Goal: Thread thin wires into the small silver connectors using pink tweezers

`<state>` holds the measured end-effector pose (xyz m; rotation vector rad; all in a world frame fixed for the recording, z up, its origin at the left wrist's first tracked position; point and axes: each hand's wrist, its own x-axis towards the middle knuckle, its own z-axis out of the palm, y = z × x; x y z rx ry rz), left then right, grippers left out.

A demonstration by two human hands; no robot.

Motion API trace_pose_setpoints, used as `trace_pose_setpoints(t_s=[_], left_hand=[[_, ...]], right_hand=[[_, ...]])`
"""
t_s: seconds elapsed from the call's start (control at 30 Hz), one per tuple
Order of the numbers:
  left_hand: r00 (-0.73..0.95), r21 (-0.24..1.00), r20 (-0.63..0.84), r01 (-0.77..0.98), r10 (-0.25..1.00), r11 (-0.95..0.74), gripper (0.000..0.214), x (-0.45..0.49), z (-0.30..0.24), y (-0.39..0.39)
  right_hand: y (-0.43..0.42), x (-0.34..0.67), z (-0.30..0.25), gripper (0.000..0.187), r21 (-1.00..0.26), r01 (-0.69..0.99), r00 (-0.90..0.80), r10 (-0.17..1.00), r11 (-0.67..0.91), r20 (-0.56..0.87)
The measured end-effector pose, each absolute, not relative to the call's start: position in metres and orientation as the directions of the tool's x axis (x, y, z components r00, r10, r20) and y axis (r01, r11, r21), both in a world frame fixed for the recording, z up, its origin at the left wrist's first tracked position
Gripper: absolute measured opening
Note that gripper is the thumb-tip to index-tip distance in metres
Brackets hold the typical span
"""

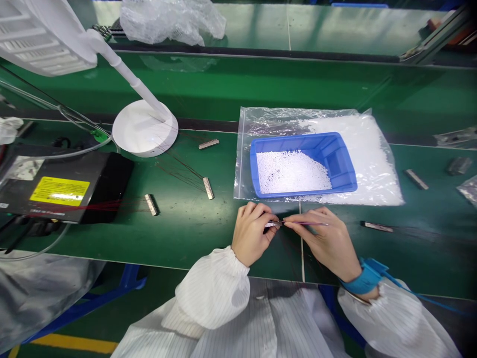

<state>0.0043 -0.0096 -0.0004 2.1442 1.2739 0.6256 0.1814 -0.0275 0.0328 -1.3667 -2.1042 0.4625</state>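
Observation:
My left hand (252, 233) is closed, pinching a small silvery connector (273, 224) between thumb and fingertips at the bench's front. From the right, my right hand (323, 239) meets it, fingers closed on a thin pinkish stick-like tool (313, 223) whose tip is at the connector's end. Dark fine wires hang below the hands, hard to make out. Just beyond both hands is a blue plastic bin (303, 193) partly filled with white beads (290, 171). It rests on a clear zip bag (372, 154) of white material.
Similar connectors with wires lie left, one (208, 188) near the lamp base (145, 129) and another (151, 204) nearer the black box (67, 186). More connectors (378, 226) lie right. A blue wrist strap (363, 278) with a cord circles my right wrist. Bubble wrap (171, 20) sits on the shelf.

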Motion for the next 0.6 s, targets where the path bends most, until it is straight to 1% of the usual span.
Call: trace_pose_setpoints(t_s=[0.23,0.43,0.5,0.6], left_hand=[[0.443,0.673,0.103,0.628,0.89,-0.39,0.007,0.0041,-0.0007,-0.0091],[0.439,0.679,0.108,0.623,0.892,-0.389,0.006,0.0045,-0.0011,-0.0094],[0.439,0.681,0.111,0.62,0.892,-0.39,0.007,0.0045,-0.0012,-0.0096],[0.443,0.683,0.107,0.618,0.89,-0.389,0.007,0.0041,-0.0011,-0.0096]], right_hand=[[-0.0286,0.1786,0.0343,0.005,-0.516,0.738,-0.331,0.899,0.435,0.285],[-0.0287,0.1755,0.0343,0.008,-0.449,0.755,-0.385,0.877,0.479,0.288],[-0.0292,0.1759,0.0351,0.007,-0.455,0.752,-0.378,0.877,0.477,0.295],[-0.0305,0.1794,0.0391,0.007,-0.498,0.747,-0.335,0.896,0.441,0.29]])
